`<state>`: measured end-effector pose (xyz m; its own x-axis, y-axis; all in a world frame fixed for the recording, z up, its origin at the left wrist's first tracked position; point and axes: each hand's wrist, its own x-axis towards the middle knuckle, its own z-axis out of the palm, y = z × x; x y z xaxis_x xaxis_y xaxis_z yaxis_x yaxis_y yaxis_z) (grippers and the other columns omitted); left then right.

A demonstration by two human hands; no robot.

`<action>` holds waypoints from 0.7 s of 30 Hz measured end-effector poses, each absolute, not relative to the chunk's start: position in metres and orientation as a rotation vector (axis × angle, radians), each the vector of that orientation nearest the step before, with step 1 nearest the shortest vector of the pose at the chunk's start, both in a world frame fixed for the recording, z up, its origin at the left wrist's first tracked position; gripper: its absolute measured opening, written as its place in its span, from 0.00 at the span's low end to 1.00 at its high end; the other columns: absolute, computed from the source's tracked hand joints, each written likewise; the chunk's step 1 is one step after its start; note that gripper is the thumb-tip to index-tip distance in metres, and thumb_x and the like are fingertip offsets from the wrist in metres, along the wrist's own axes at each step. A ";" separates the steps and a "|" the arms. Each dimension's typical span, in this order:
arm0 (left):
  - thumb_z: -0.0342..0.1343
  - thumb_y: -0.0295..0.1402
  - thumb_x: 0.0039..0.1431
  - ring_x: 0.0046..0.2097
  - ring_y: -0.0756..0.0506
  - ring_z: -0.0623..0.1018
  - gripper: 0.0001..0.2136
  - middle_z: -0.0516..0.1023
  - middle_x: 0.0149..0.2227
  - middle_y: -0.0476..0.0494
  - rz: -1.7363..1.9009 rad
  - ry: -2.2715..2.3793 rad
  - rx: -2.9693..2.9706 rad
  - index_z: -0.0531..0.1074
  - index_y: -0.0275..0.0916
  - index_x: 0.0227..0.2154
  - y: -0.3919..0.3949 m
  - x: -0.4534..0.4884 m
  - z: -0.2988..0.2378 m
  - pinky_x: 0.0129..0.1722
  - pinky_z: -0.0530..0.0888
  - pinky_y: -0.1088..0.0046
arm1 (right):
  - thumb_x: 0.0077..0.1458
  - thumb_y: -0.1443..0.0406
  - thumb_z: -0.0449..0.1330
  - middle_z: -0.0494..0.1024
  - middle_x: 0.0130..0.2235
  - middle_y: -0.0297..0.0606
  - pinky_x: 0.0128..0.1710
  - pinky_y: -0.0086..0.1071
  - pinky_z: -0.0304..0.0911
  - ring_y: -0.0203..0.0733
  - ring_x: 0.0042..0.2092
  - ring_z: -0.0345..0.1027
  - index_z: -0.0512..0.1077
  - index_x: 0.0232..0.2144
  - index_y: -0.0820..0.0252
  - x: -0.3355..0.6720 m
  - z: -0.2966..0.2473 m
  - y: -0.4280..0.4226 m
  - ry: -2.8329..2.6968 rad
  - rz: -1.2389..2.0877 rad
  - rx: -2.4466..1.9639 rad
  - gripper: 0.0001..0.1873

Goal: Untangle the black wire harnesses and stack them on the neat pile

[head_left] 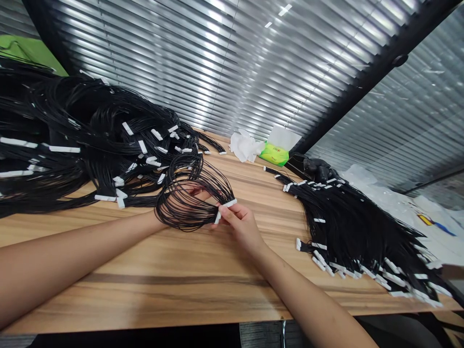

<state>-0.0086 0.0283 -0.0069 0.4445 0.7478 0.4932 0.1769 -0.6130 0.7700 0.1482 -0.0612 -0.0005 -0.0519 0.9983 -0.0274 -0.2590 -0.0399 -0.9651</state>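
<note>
Right hand [244, 227] angled inward over the worktop [174, 290], fingers [229, 215] pinched on white connectors [231, 203]; left hand [189, 195] behind looped black wires [207, 211], its grip hidden

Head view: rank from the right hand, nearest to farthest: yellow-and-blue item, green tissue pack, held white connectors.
From the right hand:
1. White connectors: in its fingers.
2. Green tissue pack: beyond the hand, slightly right.
3. Yellow-and-blue item: far right.
</note>
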 end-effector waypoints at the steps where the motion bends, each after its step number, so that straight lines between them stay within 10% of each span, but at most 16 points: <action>1: 0.53 0.38 0.58 0.42 0.42 0.79 0.11 0.81 0.40 0.44 1.165 0.757 1.975 0.76 0.39 0.38 0.029 -0.006 -0.007 0.47 0.75 0.60 | 0.44 0.55 0.67 0.78 0.25 0.31 0.33 0.32 0.69 0.36 0.25 0.72 0.77 0.30 0.60 0.149 0.000 -0.061 -1.030 1.340 -1.014 0.15; 21: 0.58 0.47 0.51 0.47 0.40 0.75 0.18 0.80 0.36 0.40 1.255 0.737 1.671 0.76 0.36 0.36 0.029 -0.002 -0.002 0.54 0.69 0.60 | 0.47 0.57 0.66 0.76 0.24 0.30 0.35 0.35 0.72 0.33 0.24 0.69 0.78 0.30 0.59 0.154 -0.004 -0.057 -0.892 1.036 -0.973 0.12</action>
